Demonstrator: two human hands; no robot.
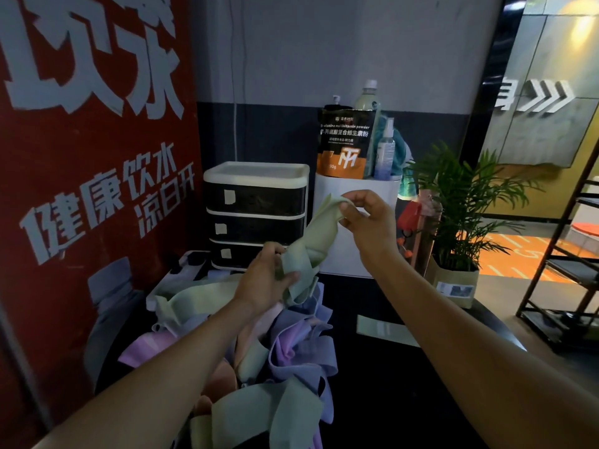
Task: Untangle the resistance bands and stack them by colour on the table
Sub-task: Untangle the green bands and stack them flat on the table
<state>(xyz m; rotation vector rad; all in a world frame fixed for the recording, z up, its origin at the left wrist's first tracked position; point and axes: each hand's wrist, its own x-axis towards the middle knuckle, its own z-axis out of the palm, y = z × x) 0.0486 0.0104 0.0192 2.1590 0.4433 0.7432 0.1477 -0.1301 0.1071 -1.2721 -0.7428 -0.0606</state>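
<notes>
A pale green resistance band (316,241) hangs stretched between my two hands above the dark table (389,384). My right hand (366,222) pinches its upper end. My left hand (265,280) grips its lower, bunched part. Below them lies a tangled pile of bands (291,345) in purple, pink, blue-lilac and pale green. A single pale green band (382,328) lies flat on the table to the right of the pile, partly behind my right forearm.
A black-and-white drawer unit (256,215) stands behind the pile, next to a white box (356,228) carrying a powder pouch, bottles and a spray. A potted plant (460,228) sits at the right. A red wall with lettering (97,157) closes the left side.
</notes>
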